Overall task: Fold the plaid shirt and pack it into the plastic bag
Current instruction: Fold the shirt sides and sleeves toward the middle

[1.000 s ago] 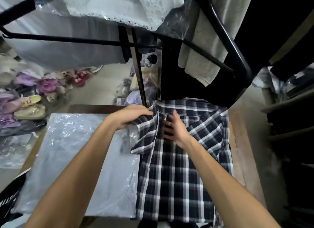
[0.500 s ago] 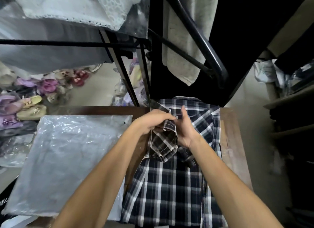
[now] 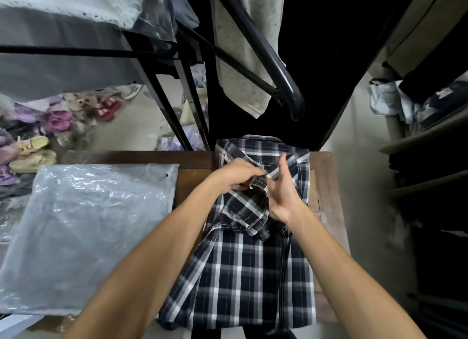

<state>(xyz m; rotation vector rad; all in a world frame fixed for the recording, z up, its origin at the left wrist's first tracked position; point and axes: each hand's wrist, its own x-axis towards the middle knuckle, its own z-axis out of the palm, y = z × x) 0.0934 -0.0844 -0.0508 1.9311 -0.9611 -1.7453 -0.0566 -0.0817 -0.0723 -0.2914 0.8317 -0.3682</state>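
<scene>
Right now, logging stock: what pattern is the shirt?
Dark navy-and-white plaid shirt, clearest in the head view.

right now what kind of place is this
Probably a small clothing shop or stockroom: garments hang on a black rack, bagged sandals pile on the floor, and a plaid shirt lies beside a plastic bag.

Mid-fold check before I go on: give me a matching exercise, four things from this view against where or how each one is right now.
Things:
1. plaid shirt
2. plastic bag
3. left hand
4. right hand

States:
A. flat on the table's left side, nothing packed in it
B. fingers straight, edge pressed to the fabric
C. pinching a folded-in flap of cloth
D. spread on the table's right side, collar away from the person

Pairs: 1-D, 2-A, 3-C, 4-B
</scene>
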